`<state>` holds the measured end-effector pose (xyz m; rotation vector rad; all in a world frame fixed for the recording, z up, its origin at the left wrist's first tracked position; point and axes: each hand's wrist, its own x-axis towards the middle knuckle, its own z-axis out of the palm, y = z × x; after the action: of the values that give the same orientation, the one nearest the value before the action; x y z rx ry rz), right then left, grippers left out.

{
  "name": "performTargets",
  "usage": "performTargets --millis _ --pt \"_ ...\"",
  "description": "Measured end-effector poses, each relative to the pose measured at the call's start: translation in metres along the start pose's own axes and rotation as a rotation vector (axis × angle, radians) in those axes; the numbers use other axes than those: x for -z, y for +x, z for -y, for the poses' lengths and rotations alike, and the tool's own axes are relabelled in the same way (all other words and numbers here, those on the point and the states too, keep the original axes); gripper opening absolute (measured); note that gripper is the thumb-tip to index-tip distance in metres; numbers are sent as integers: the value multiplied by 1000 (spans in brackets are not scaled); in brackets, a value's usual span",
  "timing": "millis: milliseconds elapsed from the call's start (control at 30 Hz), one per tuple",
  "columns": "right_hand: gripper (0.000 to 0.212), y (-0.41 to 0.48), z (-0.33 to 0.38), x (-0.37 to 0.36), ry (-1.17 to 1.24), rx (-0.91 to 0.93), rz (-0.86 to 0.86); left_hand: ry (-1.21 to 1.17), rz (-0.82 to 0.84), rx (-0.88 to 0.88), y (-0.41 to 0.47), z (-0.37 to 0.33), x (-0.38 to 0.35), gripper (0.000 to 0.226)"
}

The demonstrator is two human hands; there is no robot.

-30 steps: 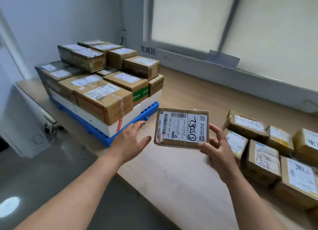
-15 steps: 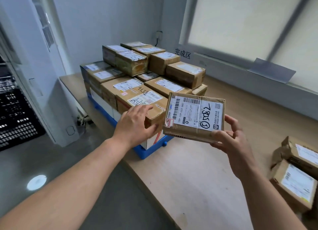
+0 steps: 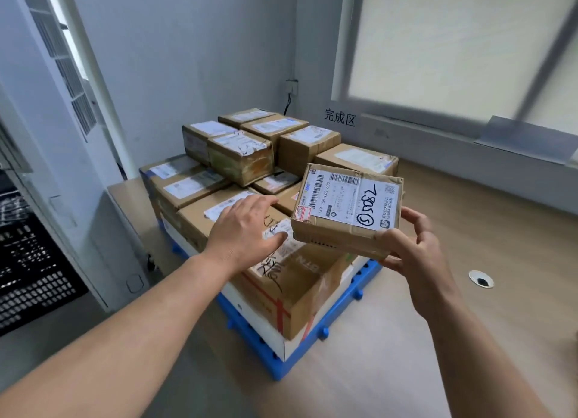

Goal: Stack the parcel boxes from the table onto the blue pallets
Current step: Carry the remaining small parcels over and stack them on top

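Currently the right hand grips the labelled parcel box by its near corner, label up, above the stacked boxes on the blue pallet. Left hand is flat, fingers extended, over the front carton, probably steadying it or marking the landing spot.

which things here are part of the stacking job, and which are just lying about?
Job:
- parcel box, gripped by right hand
- left hand, open over stacked boxes
- blue pallet
- table

Lying about:
- black crate
- grommet hole in the table
- wall socket
- window blind
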<state>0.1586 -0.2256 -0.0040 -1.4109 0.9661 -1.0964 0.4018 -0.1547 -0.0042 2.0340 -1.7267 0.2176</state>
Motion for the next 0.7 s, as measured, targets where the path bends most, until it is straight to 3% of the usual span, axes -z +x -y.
performTargets --millis 233,467,700 --pt "49 42 3 -28 87 -54 -11 -4 -16 -24 45 37 -10 67" --pt "42 66 -4 -60 50 -105 -108 7 4 -61 74 79 -20 68" --pt "52 91 -6 -105 42 -193 -226 -58 12 -140 114 120 -12 67"
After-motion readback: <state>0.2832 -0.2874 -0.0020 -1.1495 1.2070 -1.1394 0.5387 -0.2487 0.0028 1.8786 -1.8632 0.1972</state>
